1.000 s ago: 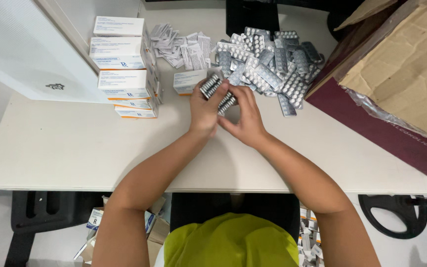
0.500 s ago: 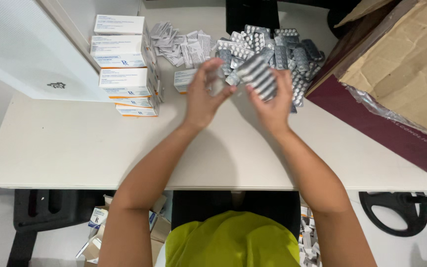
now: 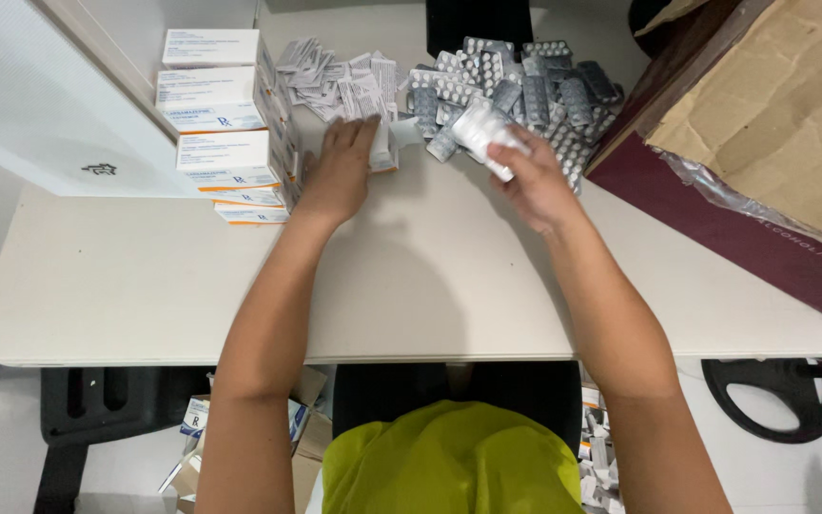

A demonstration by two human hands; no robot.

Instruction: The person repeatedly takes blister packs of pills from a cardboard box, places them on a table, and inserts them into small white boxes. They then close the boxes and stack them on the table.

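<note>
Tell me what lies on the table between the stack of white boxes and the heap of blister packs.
In the head view, a pile of folded paper leaflets lies between the white boxes and the blister packs; the left hand rests on its near edge.

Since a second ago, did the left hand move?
Yes. The left hand slid away from the right hand, toward the stack of white boxes, and now rests on the folded paper leaflets.

Silver blister packs (image 3: 525, 81), white boxes (image 3: 216, 100)
</note>
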